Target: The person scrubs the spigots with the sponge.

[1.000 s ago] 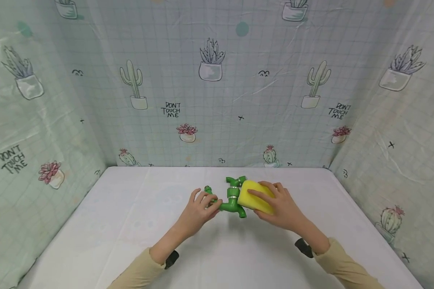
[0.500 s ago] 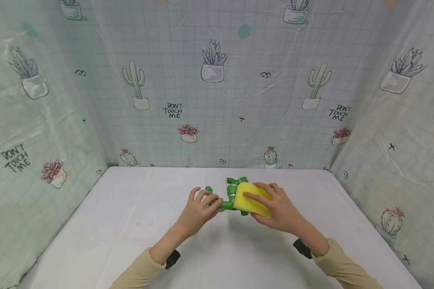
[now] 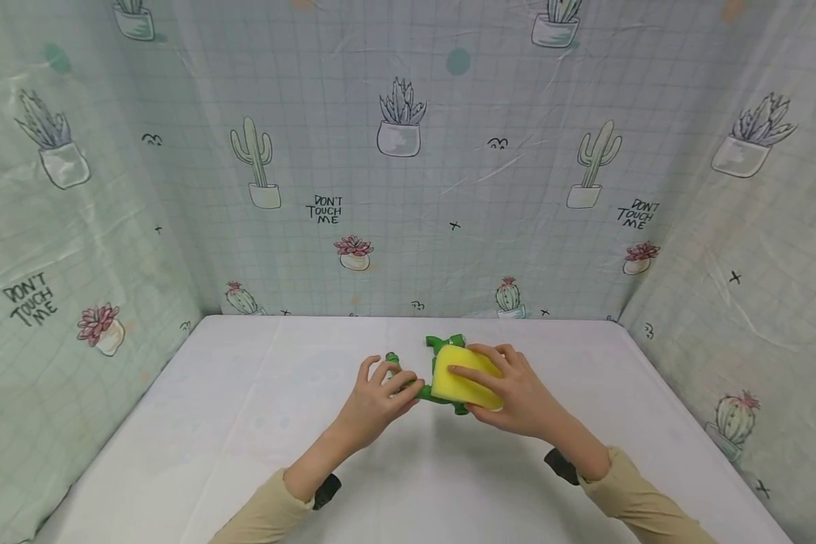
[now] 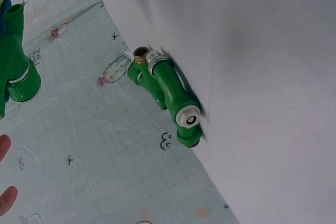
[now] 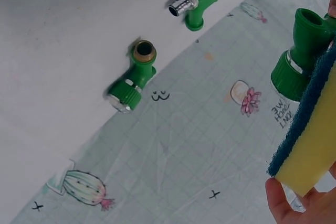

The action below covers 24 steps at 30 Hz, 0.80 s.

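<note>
In the head view my left hand grips one end of a green tap, its fingers hiding that end. My right hand holds a yellow sponge over the tap's body, covering most of it. The right wrist view shows the sponge with its dark blue scouring side turned to the tap, near a ribbed green collar; there the right thumb and fingers pinch the lower end. At the left wrist view's edge, part of the same tap appears beside left fingertips.
Two more green taps lie toward the back of the white table: one with a brass opening and one with a silver threaded end. A cactus-print cloth hangs behind and at both sides.
The sponge in my right hand has moved left and slightly down across the tap, covering more of its body and collar. My left hand stays nearly in place with its grip.
</note>
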Each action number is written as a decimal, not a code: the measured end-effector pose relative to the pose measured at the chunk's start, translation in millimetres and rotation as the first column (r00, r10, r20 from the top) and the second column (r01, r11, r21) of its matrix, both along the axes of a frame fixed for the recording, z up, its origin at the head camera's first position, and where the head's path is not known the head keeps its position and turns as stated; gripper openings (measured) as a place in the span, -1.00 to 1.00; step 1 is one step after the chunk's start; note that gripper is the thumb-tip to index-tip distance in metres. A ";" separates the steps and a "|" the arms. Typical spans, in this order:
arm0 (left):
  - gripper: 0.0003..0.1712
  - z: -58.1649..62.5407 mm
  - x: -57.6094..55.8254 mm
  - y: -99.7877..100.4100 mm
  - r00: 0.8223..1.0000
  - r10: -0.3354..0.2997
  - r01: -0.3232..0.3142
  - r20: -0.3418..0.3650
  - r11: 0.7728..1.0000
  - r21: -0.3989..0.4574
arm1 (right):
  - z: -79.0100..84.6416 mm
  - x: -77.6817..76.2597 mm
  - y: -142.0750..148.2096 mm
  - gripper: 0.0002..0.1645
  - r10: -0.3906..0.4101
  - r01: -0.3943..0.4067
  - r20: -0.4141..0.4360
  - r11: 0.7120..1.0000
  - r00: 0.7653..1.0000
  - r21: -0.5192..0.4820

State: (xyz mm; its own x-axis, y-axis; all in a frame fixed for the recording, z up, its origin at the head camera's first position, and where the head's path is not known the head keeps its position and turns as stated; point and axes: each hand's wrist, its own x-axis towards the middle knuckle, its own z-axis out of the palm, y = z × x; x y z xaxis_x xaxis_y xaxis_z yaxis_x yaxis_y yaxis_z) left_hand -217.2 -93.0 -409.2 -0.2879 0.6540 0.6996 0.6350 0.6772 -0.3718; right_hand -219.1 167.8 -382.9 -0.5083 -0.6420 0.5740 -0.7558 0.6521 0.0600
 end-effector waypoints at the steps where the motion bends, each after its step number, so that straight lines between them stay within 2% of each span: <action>1: -0.60 0.2 -0.2 -0.2 1.000 -0.004 0.004 -0.002 1.000 0.002 | -0.3 0.1 0.6 -0.22 -0.002 0.002 0.003 1.000 1.000 0.003; 15: -0.61 -0.1 0.3 -10.0 1.000 0.014 -0.014 0.004 0.999 0.047 | -5.5 -1.0 11.1 -0.22 -0.010 0.010 -0.004 1.000 1.000 0.005; 24: -0.62 -2.3 0.6 -6.4 1.000 0.010 -0.010 0.002 0.998 0.054 | -7.0 -1.8 -0.3 -0.24 0.024 -0.024 0.031 1.000 0.999 0.000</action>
State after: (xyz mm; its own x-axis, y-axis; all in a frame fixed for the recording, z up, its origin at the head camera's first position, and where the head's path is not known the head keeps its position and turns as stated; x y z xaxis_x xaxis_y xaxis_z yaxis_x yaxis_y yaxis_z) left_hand -216.6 -99.3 -411.5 -0.2954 0.6124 0.7333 0.6291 0.7023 -0.3332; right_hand -220.9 167.5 -389.9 -0.5106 -0.6546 0.5575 -0.7726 0.6338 0.0365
